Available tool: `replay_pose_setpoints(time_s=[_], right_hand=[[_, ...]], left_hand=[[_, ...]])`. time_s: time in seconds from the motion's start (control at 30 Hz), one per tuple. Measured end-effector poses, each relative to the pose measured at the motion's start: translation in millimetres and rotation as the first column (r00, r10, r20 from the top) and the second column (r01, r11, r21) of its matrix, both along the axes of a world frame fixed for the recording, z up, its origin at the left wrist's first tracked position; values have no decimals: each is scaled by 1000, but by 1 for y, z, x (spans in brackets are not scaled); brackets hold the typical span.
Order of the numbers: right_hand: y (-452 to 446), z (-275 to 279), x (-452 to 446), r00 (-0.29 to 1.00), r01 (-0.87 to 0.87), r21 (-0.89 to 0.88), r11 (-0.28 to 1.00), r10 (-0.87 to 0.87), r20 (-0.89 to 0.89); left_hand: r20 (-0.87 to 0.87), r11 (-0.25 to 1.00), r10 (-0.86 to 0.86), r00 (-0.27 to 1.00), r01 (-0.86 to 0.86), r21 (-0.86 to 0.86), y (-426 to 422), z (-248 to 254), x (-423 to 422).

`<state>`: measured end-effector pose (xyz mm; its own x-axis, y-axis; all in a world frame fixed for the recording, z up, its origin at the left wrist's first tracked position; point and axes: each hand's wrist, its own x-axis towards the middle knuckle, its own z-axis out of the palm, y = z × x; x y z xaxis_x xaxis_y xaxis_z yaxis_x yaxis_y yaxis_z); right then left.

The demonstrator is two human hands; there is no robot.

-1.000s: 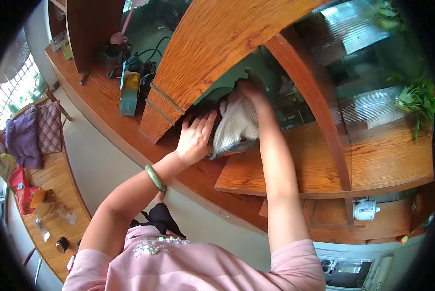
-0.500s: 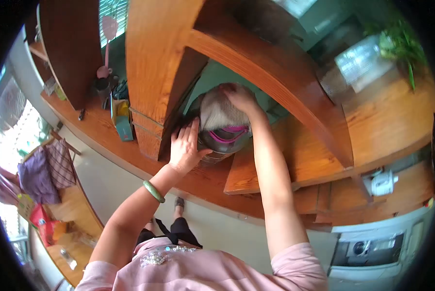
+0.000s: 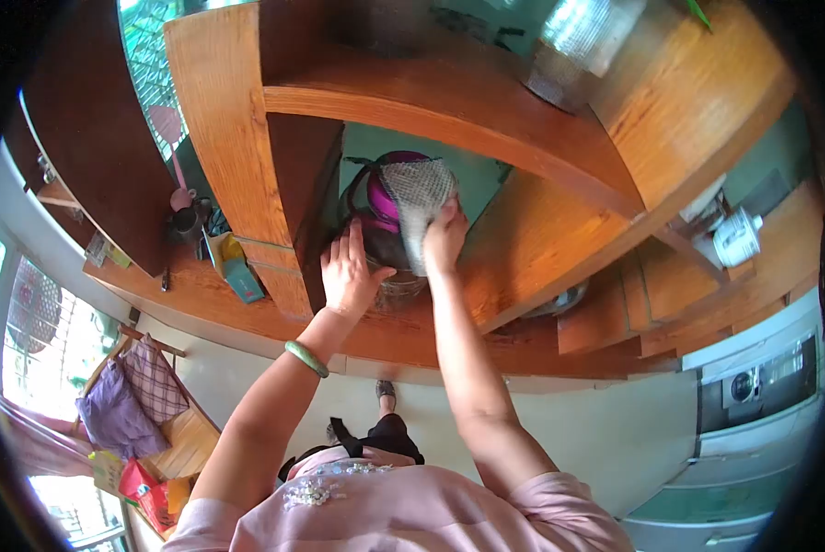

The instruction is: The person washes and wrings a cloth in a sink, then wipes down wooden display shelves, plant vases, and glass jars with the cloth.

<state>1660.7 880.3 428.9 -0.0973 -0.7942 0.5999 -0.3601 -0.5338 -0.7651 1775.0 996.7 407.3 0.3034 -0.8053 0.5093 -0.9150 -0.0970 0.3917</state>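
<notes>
A dark, rounded vessel with a shiny purple top [image 3: 382,201] stands in an opening of the wooden shelf unit; I cannot tell its exact kind. My left hand [image 3: 346,279] lies against its lower left side, fingers stretched and thumb spread. In my right hand [image 3: 444,237] is a greyish-white textured cloth [image 3: 418,187], pressed on the vessel's right side and draped over part of its top. The fingers of that hand are partly hidden by the cloth. Beneath the vessel shows a clear, glassy-looking base [image 3: 399,292], partly covered by my hands.
Curved wooden boards [image 3: 449,124] frame the opening above and to the right. A teal box [image 3: 238,276] and a dark cup [image 3: 188,224] stand on the left ledge. A white jar [image 3: 738,236] sits on a right-hand shelf. Cloths [image 3: 125,405] hang on a chair at lower left.
My right hand has drawn the cloth from the vessel's top down its right side, uncovering more purple. My left hand stays against the vessel. The camera view has shifted.
</notes>
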Motion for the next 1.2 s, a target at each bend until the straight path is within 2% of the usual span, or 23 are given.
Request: replay_pose_setpoints(time_s=[0.03,0.1,0.13,0.17,0.2,0.23,0.27,0.3,0.33,0.37,0.5,0.57,0.6,0.63,0.7,0.8,0.83,0.87,0.9,0.97,1.0,1.07,1.2], right_hand=[[7,-11,6,987,110,-178,978,-129,-100],[32,-24,17,907,276,-211,938,-327,-265],[51,-13,17,900,234,-234,944,-301,-314],[64,-9,18,898,190,-103,976,-215,-384],[77,-4,20,878,125,191,974,-19,-478],[88,-1,23,843,79,472,878,194,-502],[98,-15,26,847,26,64,998,12,-531],[106,-29,26,856,-21,-358,934,-168,-488],[112,-24,22,857,-78,-239,968,-57,-512],[117,-20,20,905,-47,-110,993,-4,-425],[115,-21,7,947,-168,-86,982,137,-290],[104,-20,9,951,-295,-101,950,283,-122],[103,-12,14,910,-414,-96,905,412,-43],[96,-14,17,858,-510,-84,856,513,10],[90,-10,7,619,-782,113,613,741,261],[85,1,-17,637,-769,179,613,718,279],[85,11,-30,710,-701,122,703,672,209],[85,20,-45,731,-677,91,730,654,195],[87,31,-59,751,-653,62,755,634,183],[87,43,-75,890,-453,-217,865,451,-64],[89,39,-85,883,-465,-179,867,469,-21],[94,40,-99,872,-488,-119,865,490,-14],[90,36,-134,831,-556,-2,831,556,-3]], left_hand=[[9,1000,-18,1000,18,3,0,-1,0],[44,1000,1,999,1,-24,-1,-3,2],[68,1000,3,998,-2,-18,0,0,1],[25,1000,-19,1000,19,-19,0,2,1],[12,999,-30,999,31,-45,-1,0,3],[1,996,-43,999,43,-73,-3,-5,7],[0,987,-87,996,86,-136,-5,-11,12],[10,987,-143,990,143,-71,4,-12,18],[-92,976,-181,979,167,-141,10,-19,23],[-190,962,-216,958,175,-210,17,-28,24],[-499,939,-299,814,157,-306,54,-6,7],[-614,917,-371,697,168,-363,56,-3,-9],[-725,946,-315,613,143,-291,52,4,-20],[-783,932,-354,510,122,-342,38,-9,-22],[-812,935,-333,479,55,-351,19,-21,-30],[-897,949,-298,325,-1,-315,9,-11,-48],[-911,939,-336,238,10,-343,6,2,-56],[-841,910,-399,364,47,-412,5,14,-70],[-569,886,-359,740,79,-457,1,24,-79],[-190,835,-269,944,129,-535,-20,37,-92],[28,872,-221,975,210,-443,-33,38,-91],[423,908,-157,892,299,-293,-59,18,-79],[471,913,-63,880,242,-329,-49,8,-56]])
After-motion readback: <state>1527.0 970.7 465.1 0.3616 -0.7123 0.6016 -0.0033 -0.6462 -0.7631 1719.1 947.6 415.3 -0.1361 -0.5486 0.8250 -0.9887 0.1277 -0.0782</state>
